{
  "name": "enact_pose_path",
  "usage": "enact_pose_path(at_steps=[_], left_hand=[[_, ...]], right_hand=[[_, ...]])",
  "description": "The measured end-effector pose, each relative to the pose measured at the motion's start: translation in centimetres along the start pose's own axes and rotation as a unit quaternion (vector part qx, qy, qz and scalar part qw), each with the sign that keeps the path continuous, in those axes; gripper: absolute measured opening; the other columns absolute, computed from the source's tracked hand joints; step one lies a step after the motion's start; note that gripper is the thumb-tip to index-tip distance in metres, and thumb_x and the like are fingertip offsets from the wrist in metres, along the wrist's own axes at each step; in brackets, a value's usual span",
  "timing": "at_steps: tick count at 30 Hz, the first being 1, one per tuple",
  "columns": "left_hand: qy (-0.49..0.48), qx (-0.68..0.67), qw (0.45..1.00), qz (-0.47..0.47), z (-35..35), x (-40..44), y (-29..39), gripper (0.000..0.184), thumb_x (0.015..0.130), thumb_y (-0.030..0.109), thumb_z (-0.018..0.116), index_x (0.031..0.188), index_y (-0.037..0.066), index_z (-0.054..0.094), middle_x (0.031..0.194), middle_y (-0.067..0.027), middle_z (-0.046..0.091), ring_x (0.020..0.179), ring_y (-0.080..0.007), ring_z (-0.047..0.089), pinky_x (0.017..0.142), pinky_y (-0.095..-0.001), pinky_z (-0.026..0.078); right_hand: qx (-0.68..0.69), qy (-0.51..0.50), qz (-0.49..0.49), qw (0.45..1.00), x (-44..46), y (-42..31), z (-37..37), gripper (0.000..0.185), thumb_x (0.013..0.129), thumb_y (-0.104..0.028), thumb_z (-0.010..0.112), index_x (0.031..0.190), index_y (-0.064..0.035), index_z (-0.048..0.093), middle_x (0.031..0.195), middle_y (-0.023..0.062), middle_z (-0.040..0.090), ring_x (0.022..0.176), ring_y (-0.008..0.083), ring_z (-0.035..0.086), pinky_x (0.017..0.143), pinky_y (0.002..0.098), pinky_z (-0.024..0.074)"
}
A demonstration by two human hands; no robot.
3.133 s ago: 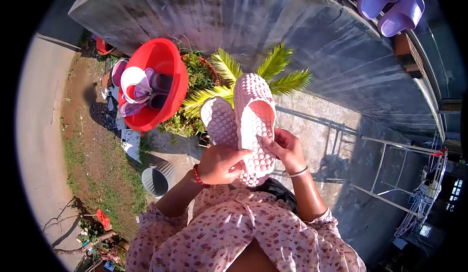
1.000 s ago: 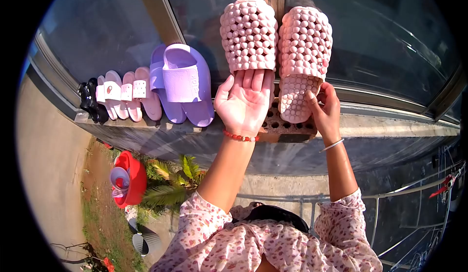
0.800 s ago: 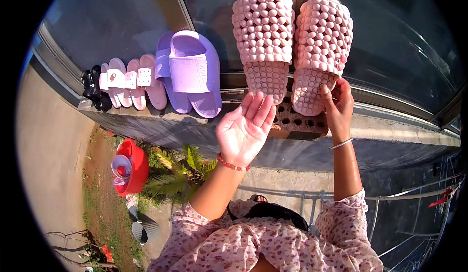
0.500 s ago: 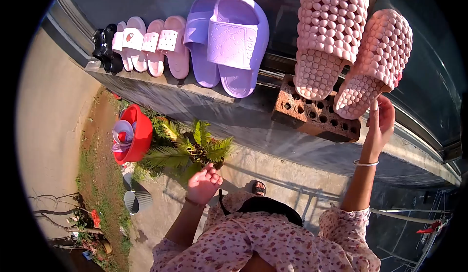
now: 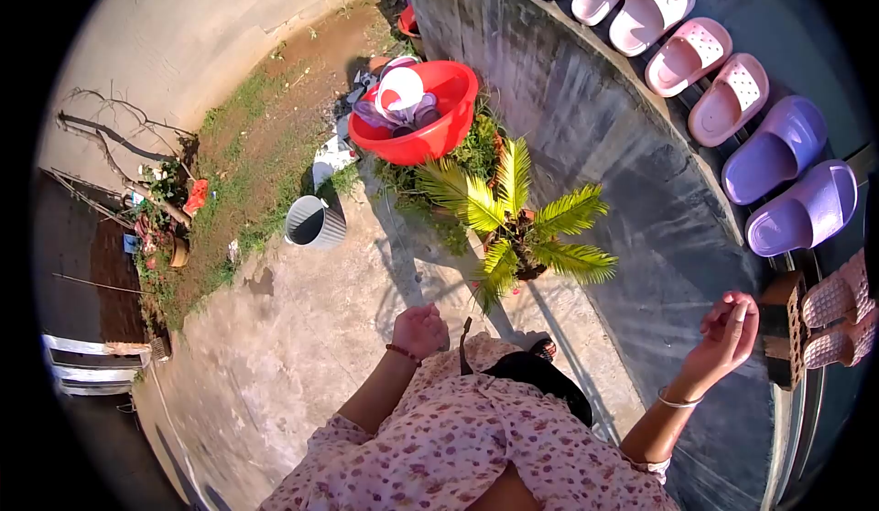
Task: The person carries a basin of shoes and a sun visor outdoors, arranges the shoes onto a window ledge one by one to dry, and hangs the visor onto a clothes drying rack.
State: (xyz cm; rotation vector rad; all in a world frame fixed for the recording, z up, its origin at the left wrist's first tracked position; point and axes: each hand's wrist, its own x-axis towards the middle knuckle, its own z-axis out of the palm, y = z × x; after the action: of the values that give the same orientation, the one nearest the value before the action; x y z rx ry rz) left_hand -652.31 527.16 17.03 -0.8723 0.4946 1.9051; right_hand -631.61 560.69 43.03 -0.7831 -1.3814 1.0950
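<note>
My left hand, a red bead bracelet at its wrist, is curled into a loose fist above the concrete floor with nothing visible in it. To the right, my right hand hangs in the air with its fingers curled in and no object showing; a silver bangle circles that wrist. Closest to it is a perforated brick on the ledge, bearing a pair of pink bubble-textured slippers. Farther along the ledge stand purple slides, small pink slippers and white-pink slippers.
A red basin holds purple and white items. Near my left hand's far side are a potted palm-like plant and a grey ribbed bucket. The grey wall curves along the right. Branches lie at the left.
My view has swung left, so the slippers now sit at the right edge. My right hand has come away from the pink bubble slipper it was touching. My left hand has curled tighter.
</note>
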Motion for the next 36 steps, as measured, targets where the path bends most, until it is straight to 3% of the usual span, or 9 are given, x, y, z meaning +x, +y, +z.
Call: enact_pose_path(at_steps=[3,9,16,19,21,25,26,31,36], left_hand=[[0.065,0.008,0.997,0.029,0.1,-2.9,6.9,0.012,0.083,0.009,0.049,0.093,0.005,0.053,0.075,-0.0041,0.06,0.058,-0.0163,0.051,0.073,-0.035,0.046],[0.116,-0.052,0.978,0.165,-8.7,-7.4,19.8,0.014,0.081,0.007,0.046,0.092,0.005,0.054,0.077,-0.0058,0.061,0.054,-0.0153,0.048,0.071,-0.0331,0.046],[0.205,-0.146,0.941,0.227,-12.1,-9.3,25.7,0.015,0.078,0.006,0.048,0.091,0.006,0.056,0.075,-0.0028,0.061,0.058,-0.0126,0.052,0.071,-0.0316,0.045],[0.21,-0.176,0.937,0.218,-12.5,-9.7,25.2,0.013,0.079,0.009,0.049,0.09,0.007,0.055,0.075,-0.0016,0.061,0.063,-0.0133,0.054,0.07,-0.033,0.046],[0.207,-0.193,0.934,0.218,-11.7,-9.7,25.6,0.011,0.08,0.011,0.05,0.089,0.008,0.055,0.076,-0.0005,0.06,0.067,-0.0141,0.056,0.069,-0.0345,0.046],[0.164,-0.198,0.944,0.206,-11.4,-10.5,26.9,0.008,0.077,0.013,0.053,0.079,0.007,0.057,0.068,-0.0032,0.059,0.062,-0.0204,0.055,0.065,-0.0364,0.046],[0.228,-0.204,0.927,0.219,-10.5,-10.3,27.3,0.008,0.076,0.013,0.053,0.078,0.007,0.057,0.067,-0.0033,0.058,0.06,-0.0212,0.055,0.063,-0.0371,0.046],[0.361,-0.17,0.882,0.252,-4.2,-9.1,30.1,0.012,0.079,0.013,0.054,0.089,0.007,0.056,0.072,-0.002,0.06,0.059,-0.0197,0.056,0.062,-0.038,0.047],[0.32,-0.131,0.904,0.25,-2.1,-8.0,32.1,0.025,0.081,0.013,0.057,0.103,0.002,0.053,0.089,-0.007,0.058,0.068,-0.0193,0.053,0.069,-0.0361,0.047]], right_hand=[[-0.025,-0.075,0.021,0.997,-5.1,2.0,10.0,0.014,0.091,-0.015,0.056,0.093,-0.0011,0.056,0.084,0.0041,0.057,0.056,0.0042,0.042,0.047,0.0191,0.0317],[0.02,-0.308,0.267,0.913,-11.8,8.6,26.1,0.021,0.089,-0.018,0.061,0.095,0.0013,0.057,0.077,0.0024,0.059,0.053,0.0044,0.045,0.044,0.0191,0.033],[-0.033,-0.378,0.484,0.788,-15.1,19.5,41.5,0.026,0.082,-0.025,0.068,0.098,-0.0057,0.058,0.083,0.0043,0.064,0.057,0.0069,0.056,0.047,0.0205,0.0439],[0.012,-0.354,0.623,0.697,-15.2,27.7,48.4,0.027,0.08,-0.026,0.07,0.094,-0.008,0.055,0.081,0.0051,0.063,0.062,0.0114,0.059,0.052,0.0253,0.0486],[0.019,-0.296,0.666,0.685,-15.4,33.7,53.3,0.036,0.077,-0.029,0.072,0.097,-0.0068,0.052,0.08,0.0071,0.061,0.068,0.016,0.06,0.057,0.0296,0.0517],[0.076,-0.196,0.653,0.728,-15.7,43.1,60.8,0.06,0.068,-0.036,0.08,0.106,-0.0039,0.045,0.078,0.0117,0.057,0.068,0.023,0.059,0.054,0.033,0.0514],[0.082,-0.147,0.666,0.727,-15.9,44.7,62.1,0.062,0.065,-0.036,0.083,0.107,-0.0048,0.049,0.081,0.0114,0.058,0.067,0.0237,0.059,0.049,0.0344,0.0496],[0.0,-0.021,0.645,0.764,-16.7,48.8,64.6,0.046,0.066,-0.03,0.083,0.097,-0.0063,0.059,0.091,0.0072,0.063,0.068,0.0219,0.061,0.05,0.033,0.0509],[-0.013,0.02,0.62,0.784,-16.8,49.5,65.0,0.035,0.064,-0.014,0.076,0.092,-0.0019,0.059,0.085,0.0098,0.062,0.068,0.0239,0.062,0.052,0.0354,0.0542]])
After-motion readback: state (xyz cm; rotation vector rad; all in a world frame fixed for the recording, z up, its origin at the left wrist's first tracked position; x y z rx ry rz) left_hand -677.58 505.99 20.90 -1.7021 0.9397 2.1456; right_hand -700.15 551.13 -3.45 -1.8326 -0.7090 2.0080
